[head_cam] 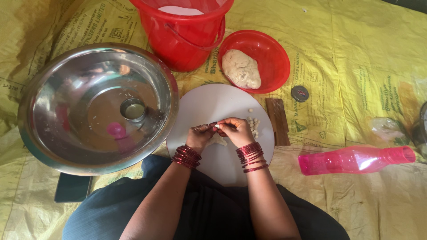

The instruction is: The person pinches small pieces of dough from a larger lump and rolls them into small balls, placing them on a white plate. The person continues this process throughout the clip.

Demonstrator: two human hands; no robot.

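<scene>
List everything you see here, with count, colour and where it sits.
steel basin: one, silver, left
small steel cup: one, inside basin
bucket: one, red, top centre
red bowl: one, right of bucket
dough lump: one, beige, in red bowl
round board: one, white, centre
dough balls: several, pale, on board
wooden block: one, brown, right of board
bottle: one, pink, lying right
sheet: yellow, underneath
left hand, right hand: pinching dough

Crinkled yellow printed sheet (356, 89) across the floor

Before you: red bucket (184, 38), red bowl (271, 53), pink bottle (356, 160), yellow printed sheet (356, 66), white board (209, 104), dark-red bangles (250, 153).
</scene>
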